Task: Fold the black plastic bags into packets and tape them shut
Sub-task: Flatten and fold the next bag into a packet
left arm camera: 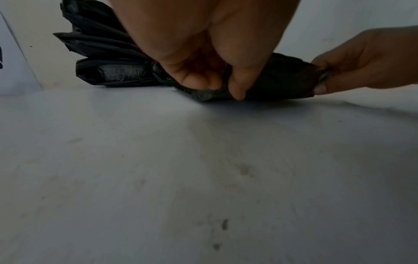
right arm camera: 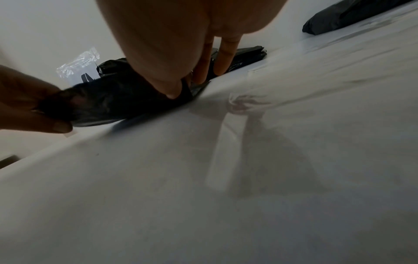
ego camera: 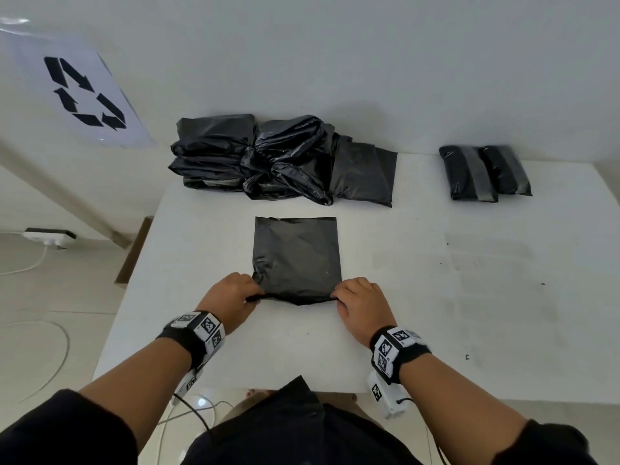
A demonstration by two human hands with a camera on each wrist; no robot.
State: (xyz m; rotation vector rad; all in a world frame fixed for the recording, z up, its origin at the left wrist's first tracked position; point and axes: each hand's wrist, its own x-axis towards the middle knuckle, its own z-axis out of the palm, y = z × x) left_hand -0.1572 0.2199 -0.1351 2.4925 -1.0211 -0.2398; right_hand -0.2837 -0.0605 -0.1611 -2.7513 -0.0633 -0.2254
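While both hands (ego camera: 295, 298) pinch it, the crinkled rectangular bag (ego camera: 297, 253) lies flat.

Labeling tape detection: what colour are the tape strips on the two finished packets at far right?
Grey, on black packets; clearest in the head view.

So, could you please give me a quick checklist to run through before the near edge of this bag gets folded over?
1. Left hand pinches the near left corner of the flat bag: ok.
2. Right hand pinches the near right corner: ok.
3. Near edge lifted off the table: ok.
4. Far edge lying flat and square: ok.
5. Room between the bag and the bag pile: ok.
6. Tape within reach: cannot tell, none in view apart from that on the taped packets.
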